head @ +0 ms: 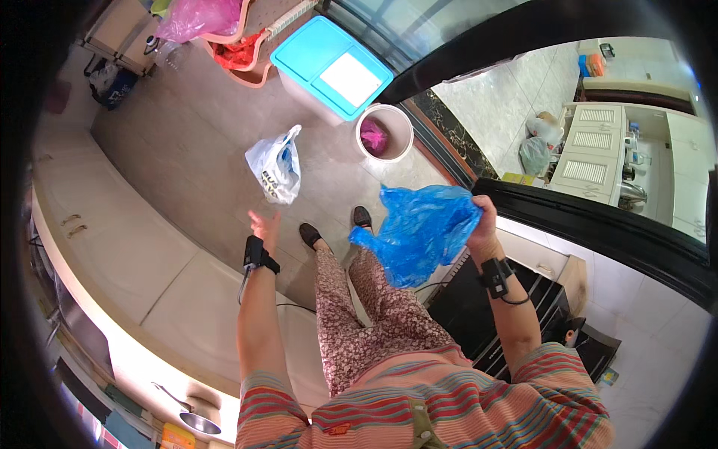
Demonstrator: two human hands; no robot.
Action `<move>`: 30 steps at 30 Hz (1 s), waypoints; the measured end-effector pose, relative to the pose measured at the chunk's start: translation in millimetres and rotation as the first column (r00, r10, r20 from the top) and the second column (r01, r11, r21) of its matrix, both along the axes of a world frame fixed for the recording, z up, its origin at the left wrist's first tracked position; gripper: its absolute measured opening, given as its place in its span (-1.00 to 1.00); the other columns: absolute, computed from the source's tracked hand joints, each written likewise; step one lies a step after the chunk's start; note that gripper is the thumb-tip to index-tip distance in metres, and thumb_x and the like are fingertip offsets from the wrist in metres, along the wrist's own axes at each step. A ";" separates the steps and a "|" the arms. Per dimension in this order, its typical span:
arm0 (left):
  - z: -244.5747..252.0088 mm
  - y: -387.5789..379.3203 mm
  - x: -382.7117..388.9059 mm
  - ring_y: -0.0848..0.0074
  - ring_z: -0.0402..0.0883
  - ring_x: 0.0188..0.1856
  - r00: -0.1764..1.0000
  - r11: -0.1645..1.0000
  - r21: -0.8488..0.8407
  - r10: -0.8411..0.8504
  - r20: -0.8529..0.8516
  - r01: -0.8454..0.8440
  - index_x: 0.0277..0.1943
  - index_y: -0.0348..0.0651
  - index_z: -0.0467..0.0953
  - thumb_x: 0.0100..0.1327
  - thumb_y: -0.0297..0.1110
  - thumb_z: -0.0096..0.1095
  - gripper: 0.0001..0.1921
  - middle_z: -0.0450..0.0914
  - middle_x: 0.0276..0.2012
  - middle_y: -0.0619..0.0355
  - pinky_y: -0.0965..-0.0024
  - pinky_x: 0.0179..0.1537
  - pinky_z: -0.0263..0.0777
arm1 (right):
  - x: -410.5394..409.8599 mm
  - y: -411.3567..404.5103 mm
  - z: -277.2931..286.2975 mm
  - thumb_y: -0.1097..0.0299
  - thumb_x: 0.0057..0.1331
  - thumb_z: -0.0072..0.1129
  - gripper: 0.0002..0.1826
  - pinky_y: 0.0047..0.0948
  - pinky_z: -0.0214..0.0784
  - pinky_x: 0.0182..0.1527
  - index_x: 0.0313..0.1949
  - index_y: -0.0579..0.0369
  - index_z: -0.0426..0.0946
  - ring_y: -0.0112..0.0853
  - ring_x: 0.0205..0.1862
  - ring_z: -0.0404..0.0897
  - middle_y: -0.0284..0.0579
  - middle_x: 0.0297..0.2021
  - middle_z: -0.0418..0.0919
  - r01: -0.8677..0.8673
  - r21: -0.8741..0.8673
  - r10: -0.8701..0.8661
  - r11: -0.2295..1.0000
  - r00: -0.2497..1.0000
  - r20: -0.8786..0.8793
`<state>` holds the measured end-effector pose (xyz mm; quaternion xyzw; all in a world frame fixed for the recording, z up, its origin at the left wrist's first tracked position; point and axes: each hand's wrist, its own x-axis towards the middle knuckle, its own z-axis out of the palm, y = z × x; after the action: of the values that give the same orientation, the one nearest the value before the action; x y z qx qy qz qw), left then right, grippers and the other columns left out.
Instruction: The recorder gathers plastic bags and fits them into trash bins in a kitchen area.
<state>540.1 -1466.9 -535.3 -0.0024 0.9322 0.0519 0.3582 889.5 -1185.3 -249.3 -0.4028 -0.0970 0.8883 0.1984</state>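
My right hand grips a crumpled blue plastic bag by its edge, and the bag hangs out in front of my legs. Nothing is in my left hand, whose fingers are spread. Just beyond its fingertips is a white plastic bag bearing dark print, with something blue showing at its opening. A gap separates hand and bag; I cannot tell whether the white bag rests on the floor or is in the air.
A round white bin with a pink bag inside stands by the sliding-door track. Beside it is a storage box with a blue lid. Orange stacking baskets are farther back. Cream cabinets line the left; a black appliance is at right.
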 end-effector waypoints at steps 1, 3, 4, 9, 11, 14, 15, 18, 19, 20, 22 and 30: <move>3.2 -9.9 1.9 0.11 0.14 0.33 0.990 0.957 0.286 -0.076 0.120 0.039 0.38 -0.26 -0.07 0.04 0.10 0.33 0.01 0.15 0.31 -0.14 0.18 0.25 0.15 | -3.9 -4.4 -15.3 0.17 0.12 -0.07 -0.44 -0.11 0.26 0.17 0.03 0.34 0.41 -0.13 0.01 0.51 0.12 -0.03 0.53 -0.054 -0.032 0.053 0.998 0.998 -0.031; 36.1 44.5 76.8 0.25 0.12 0.35 0.836 0.705 0.665 -0.194 0.514 -0.245 0.37 -0.26 0.01 0.22 0.09 0.14 -0.18 0.11 0.35 -0.06 0.21 0.26 0.14 | 18.7 5.2 -32.8 0.17 0.13 -0.07 -0.43 -0.16 0.26 0.17 0.04 0.35 0.40 -0.15 0.01 0.51 0.10 -0.02 0.52 -0.084 -0.023 0.084 0.996 0.996 -0.021; 105.3 101.6 127.0 0.30 0.13 0.35 0.618 0.597 0.610 -0.230 0.752 -0.521 0.35 -0.25 0.06 0.29 0.07 0.05 -0.26 0.11 0.35 -0.02 0.22 0.26 0.13 | 41.7 20.2 -26.0 0.17 0.14 -0.08 -0.44 -0.17 0.26 0.17 0.04 0.33 0.40 -0.16 0.00 0.51 0.09 -0.02 0.52 -0.071 0.022 0.070 0.997 0.996 0.055; 160.4 116.3 179.9 0.36 0.36 0.18 0.194 0.520 0.452 -0.476 0.858 -0.725 0.27 -0.25 0.19 0.17 -0.15 0.31 -0.31 0.36 0.18 0.08 0.27 0.12 0.32 | 10.2 11.0 -78.0 0.26 0.17 -0.04 -0.63 -0.25 0.36 -0.01 -0.09 0.23 0.47 -0.30 -0.19 0.56 -0.08 -0.21 0.60 -0.181 -0.104 0.187 0.978 0.981 0.045; 156.2 121.7 189.8 0.40 0.43 0.08 0.244 0.570 0.484 -0.448 0.860 -0.664 0.21 -0.27 0.26 0.14 -0.24 0.34 -0.37 0.44 0.09 0.10 0.31 0.04 0.38 | 14.9 21.4 -96.9 0.28 0.17 -0.03 -0.72 -0.36 0.34 -0.16 -0.20 0.16 0.47 -0.38 -0.30 0.51 -0.18 -0.32 0.57 -0.246 -0.099 0.254 0.964 0.964 0.078; 120.7 120.9 202.2 0.50 0.57 -0.20 0.410 0.649 0.559 -0.386 0.826 -0.516 0.05 -0.31 0.42 0.10 -0.37 0.33 -0.55 0.59 -0.20 0.14 0.40 -0.17 0.46 | 26.6 48.7 -127.7 0.30 0.20 0.00 -0.90 -0.61 0.04 -0.51 -0.42 0.00 0.42 -0.59 -0.58 0.25 -0.42 -0.60 0.33 -0.299 -0.140 0.313 0.944 0.944 0.099; 115.3 131.8 211.1 0.51 0.56 -0.25 0.558 0.601 0.599 -0.286 0.779 -0.529 -0.02 -0.32 0.46 0.11 -0.39 0.30 -0.63 0.59 -0.23 0.15 0.42 -0.21 0.46 | 52.7 68.8 -153.3 0.29 0.20 0.00 -0.86 -0.58 0.17 -0.44 -0.33 0.07 0.44 -0.56 -0.53 0.32 -0.36 -0.56 0.37 -0.457 0.030 0.439 0.889 0.868 0.233; 87.8 92.2 208.9 0.53 0.54 -0.32 0.712 0.539 0.580 0.056 0.700 -0.612 -0.09 -0.34 0.49 0.13 -0.45 0.26 -0.72 0.58 -0.28 0.17 0.45 -0.30 0.44 | 49.6 90.6 -170.3 0.25 0.23 0.06 -0.84 -0.65 0.01 -0.53 -0.33 0.05 0.42 -0.62 -0.59 0.13 -0.44 -0.61 0.16 -0.480 -0.120 0.494 0.869 0.834 0.244; 75.6 88.0 210.8 0.55 0.52 -0.35 0.700 0.484 0.546 0.224 0.678 -0.684 -0.09 -0.34 0.47 0.14 -0.50 0.23 -0.73 0.56 -0.30 0.17 0.46 -0.34 0.41 | 48.3 100.4 -177.2 0.25 0.23 0.08 -0.86 -0.65 -0.09 -0.55 -0.37 0.01 0.43 -0.66 -0.61 0.08 -0.48 -0.63 0.12 -0.547 -0.088 0.543 0.832 0.774 0.326; 71.9 97.1 216.5 0.55 0.52 -0.35 0.696 0.483 0.543 0.221 0.684 -0.687 -0.09 -0.34 0.47 0.14 -0.50 0.23 -0.73 0.56 -0.30 0.17 0.46 -0.34 0.41 | 50.2 114.3 -189.1 0.25 0.23 0.10 -0.87 -0.65 -0.19 -0.57 -0.41 -0.03 0.44 -0.69 -0.63 0.03 -0.52 -0.65 0.08 -0.610 -0.060 0.575 0.790 0.704 0.416; 66.8 117.9 229.1 0.59 0.48 -0.34 0.783 0.698 0.397 0.396 0.480 -0.596 0.01 -0.29 0.44 0.17 -0.54 0.17 -0.68 0.55 -0.27 0.18 0.49 -0.41 0.37 | 54.5 142.4 -225.1 0.22 0.21 0.15 -0.80 -0.62 0.05 -0.53 -0.35 0.08 0.48 -0.64 -0.58 0.24 -0.46 -0.61 0.30 -0.622 -0.033 0.549 0.783 0.664 0.506; -57.4 110.4 314.8 0.61 0.49 -0.29 0.639 0.507 0.394 0.543 0.545 -0.767 0.12 -0.18 0.37 0.19 -0.51 0.15 -0.60 0.53 -0.13 0.23 0.57 -0.51 0.35 | -31.4 182.5 -424.8 -0.12 -0.07 0.37 -0.11 -0.28 0.43 -0.12 0.05 0.35 0.26 -0.08 -0.13 0.59 0.15 -0.24 0.58 -0.999 0.013 -0.036 -0.033 0.014 0.999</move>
<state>855.0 -1356.5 -592.7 -0.2587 0.7105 0.4734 0.4517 858.1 -1002.8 -674.1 -0.4861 -0.8078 0.2791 -0.1825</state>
